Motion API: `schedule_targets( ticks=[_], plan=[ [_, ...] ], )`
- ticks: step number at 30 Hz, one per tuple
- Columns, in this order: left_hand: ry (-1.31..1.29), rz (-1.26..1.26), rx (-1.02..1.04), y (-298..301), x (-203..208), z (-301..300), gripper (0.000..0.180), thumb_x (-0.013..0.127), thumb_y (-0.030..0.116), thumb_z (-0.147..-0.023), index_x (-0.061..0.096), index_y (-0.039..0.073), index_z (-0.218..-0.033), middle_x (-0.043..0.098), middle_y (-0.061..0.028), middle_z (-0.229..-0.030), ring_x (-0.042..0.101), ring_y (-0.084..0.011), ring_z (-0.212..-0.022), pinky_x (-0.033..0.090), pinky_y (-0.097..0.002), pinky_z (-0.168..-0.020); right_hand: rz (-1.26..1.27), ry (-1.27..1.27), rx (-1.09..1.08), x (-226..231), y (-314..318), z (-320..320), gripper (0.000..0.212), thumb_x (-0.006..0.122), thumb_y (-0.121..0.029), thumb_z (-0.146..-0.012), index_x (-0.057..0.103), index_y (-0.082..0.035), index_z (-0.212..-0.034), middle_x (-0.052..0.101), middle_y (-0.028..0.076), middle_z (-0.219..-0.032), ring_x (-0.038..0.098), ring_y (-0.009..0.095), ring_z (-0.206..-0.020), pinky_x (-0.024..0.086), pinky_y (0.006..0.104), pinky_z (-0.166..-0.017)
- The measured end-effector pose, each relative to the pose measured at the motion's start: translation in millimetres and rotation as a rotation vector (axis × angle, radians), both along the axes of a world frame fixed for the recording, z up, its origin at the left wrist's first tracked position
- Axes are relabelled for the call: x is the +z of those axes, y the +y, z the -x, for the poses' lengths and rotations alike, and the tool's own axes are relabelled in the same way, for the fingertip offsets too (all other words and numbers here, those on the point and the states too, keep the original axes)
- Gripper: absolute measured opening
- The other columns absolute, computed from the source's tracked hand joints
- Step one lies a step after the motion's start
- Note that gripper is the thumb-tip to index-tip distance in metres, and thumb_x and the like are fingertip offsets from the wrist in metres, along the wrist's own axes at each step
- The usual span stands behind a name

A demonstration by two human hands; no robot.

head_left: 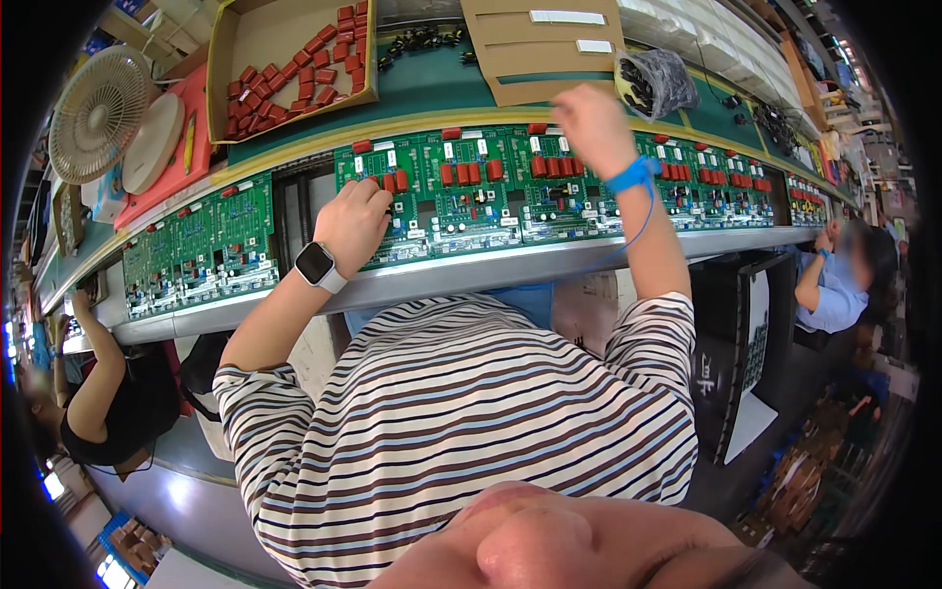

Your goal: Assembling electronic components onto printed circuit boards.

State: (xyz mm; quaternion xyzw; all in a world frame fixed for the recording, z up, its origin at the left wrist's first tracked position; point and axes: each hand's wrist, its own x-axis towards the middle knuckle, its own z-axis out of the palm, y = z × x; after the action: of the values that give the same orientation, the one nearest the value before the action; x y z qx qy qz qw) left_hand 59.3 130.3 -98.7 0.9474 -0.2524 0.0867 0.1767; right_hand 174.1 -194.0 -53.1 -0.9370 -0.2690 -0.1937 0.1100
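My left hand [353, 224], with a white smartwatch on the wrist, rests at the left end of a green circuit board [417, 231]. Its fingers are closed at a red box-shaped capacitor [389, 183] in a row on that board; whether they grip one is partly hidden. My right hand [595, 126], with a blue wrist strap [633, 175], is raised over the far edge of the boards, near the cardboard sheet [540, 59]. Its fingers are curled together, and what they hold, if anything, cannot be made out. More red capacitors [556, 168] stand upright on the neighbouring boards.
A cardboard box [224, 59] of loose red capacitors stands beyond the rail. Black parts [422, 41] lie beside it, and a plastic bag [659, 83] of dark parts sits right. A fan [100, 113] stands far left. Co-workers sit at left and right [834, 280].
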Motion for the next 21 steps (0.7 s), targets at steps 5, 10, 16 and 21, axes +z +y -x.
schedule_targets(
  ticks=[5,10,16,21],
  plan=[
    [0.003,-0.022,-0.005,-1,0,-3,0.023,0.067,0.007,-0.067,0.057,0.007,-0.088,0.054,-0.0074,-0.088,0.055,-0.0257,-0.085,0.048,-0.0350,-0.069,0.374,-0.017,-0.606,-6,-82,-63,0.018,0.051,-0.013,-0.078,0.066,-0.004,-0.081,0.063,0.017,-0.088,0.062,0.034,-0.081,0.051,0.0428,-0.070],
    [0.022,-0.068,-0.012,-1,-2,-4,0.022,0.066,0.007,-0.068,0.057,0.007,-0.088,0.054,-0.0073,-0.087,0.054,-0.0255,-0.084,0.048,-0.0349,-0.069,0.401,0.099,-0.688,-40,-117,-99,0.019,0.050,-0.013,-0.081,0.066,-0.004,-0.082,0.062,0.017,-0.092,0.061,0.034,-0.088,0.051,0.0427,-0.075],
    [0.034,-0.073,-0.022,0,-1,2,0.020,0.066,0.009,-0.069,0.060,0.006,-0.088,0.054,-0.0072,-0.087,0.054,-0.0249,-0.083,0.048,-0.0343,-0.070,0.400,0.012,-0.715,-44,-108,-102,0.021,0.052,-0.016,-0.080,0.064,-0.009,-0.096,0.061,0.016,-0.097,0.060,0.033,-0.092,0.049,0.0462,-0.078],
    [0.019,-0.069,-0.032,0,8,6,0.022,0.066,0.011,-0.071,0.063,0.006,-0.092,0.053,-0.0073,-0.086,0.054,-0.0247,-0.082,0.047,-0.0339,-0.070,0.445,0.253,-0.661,-46,-126,-116,0.023,0.050,-0.014,-0.082,0.062,-0.009,-0.101,0.059,0.020,-0.103,0.060,0.035,-0.093,0.049,0.0459,-0.078]
  ],
)
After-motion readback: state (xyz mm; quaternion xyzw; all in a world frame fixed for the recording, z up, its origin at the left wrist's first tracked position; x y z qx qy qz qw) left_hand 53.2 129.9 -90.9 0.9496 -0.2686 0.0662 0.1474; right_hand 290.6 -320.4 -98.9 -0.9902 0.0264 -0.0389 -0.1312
